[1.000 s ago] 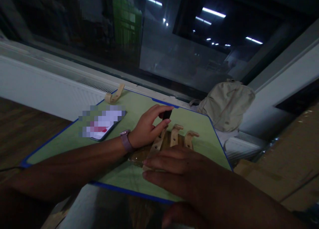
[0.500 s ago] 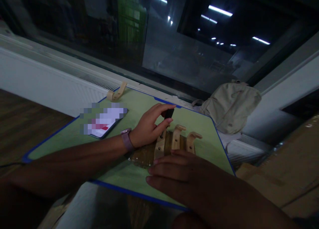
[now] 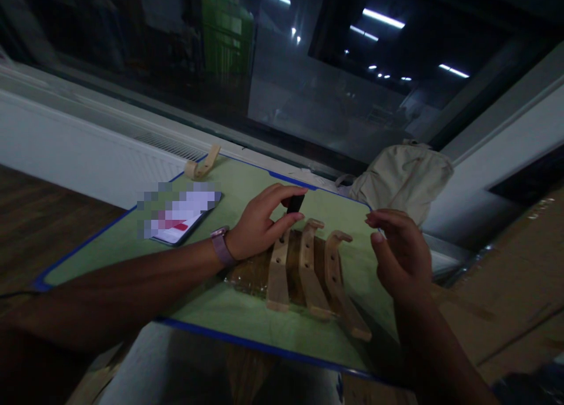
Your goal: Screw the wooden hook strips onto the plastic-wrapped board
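My left hand (image 3: 259, 223), with a watch (image 3: 222, 246) on its wrist, pinches a small black block-like object (image 3: 295, 203) between thumb and forefinger. It is above the top of the leftmost wooden hook (image 3: 278, 275). Beside that lie a middle wooden hook (image 3: 312, 275) and a right wooden hook (image 3: 337, 275), all with drilled holes. They rest across a brown, film-wrapped slab (image 3: 251, 275). My right hand (image 3: 403, 255) is raised right of the hooks, fingers curled toward the thumb. Something thin and tiny seems to show at its fingertips, too small to name.
The green table (image 3: 233, 328) has a blue edge. On its left lies a phone (image 3: 185, 217), and another wooden hook (image 3: 203, 165) stands at the far left corner. A beige backpack (image 3: 399, 178) leans by the window, with a cardboard box (image 3: 506, 299) on the right.
My right hand has lifted off the hooks and moved up to the right, uncovering their lower ends. My left hand still pinches the black object in nearly the same place.
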A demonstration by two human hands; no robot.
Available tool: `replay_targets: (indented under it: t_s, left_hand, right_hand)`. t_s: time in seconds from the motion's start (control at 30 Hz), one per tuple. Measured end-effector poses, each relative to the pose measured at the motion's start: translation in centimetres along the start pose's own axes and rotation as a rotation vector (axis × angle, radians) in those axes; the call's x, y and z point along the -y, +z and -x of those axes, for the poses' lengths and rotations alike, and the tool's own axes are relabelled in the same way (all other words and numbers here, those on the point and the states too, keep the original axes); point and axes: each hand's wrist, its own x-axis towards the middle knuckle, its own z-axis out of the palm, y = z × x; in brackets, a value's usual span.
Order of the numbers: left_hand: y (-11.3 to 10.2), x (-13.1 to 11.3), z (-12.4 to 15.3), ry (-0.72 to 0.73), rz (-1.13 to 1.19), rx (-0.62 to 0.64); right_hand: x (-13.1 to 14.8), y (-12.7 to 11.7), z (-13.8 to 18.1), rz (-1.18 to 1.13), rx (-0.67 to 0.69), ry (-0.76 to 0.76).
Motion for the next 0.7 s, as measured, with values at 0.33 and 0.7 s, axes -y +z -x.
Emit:
replay_targets:
  t_s: [0.33, 0.7]
  left_hand:
    - [0.1, 0.2, 0.5, -0.076, -0.005, -0.009]
    - [-0.1, 0.8, 0.8, -0.142, 0.082, -0.051]
  right_hand:
    - [-6.6, 2.8, 3.8, -0.400, 0.422, 0.421]
    - [-7.2, 4.6, 4.4, -0.505, 0.501, 0.574]
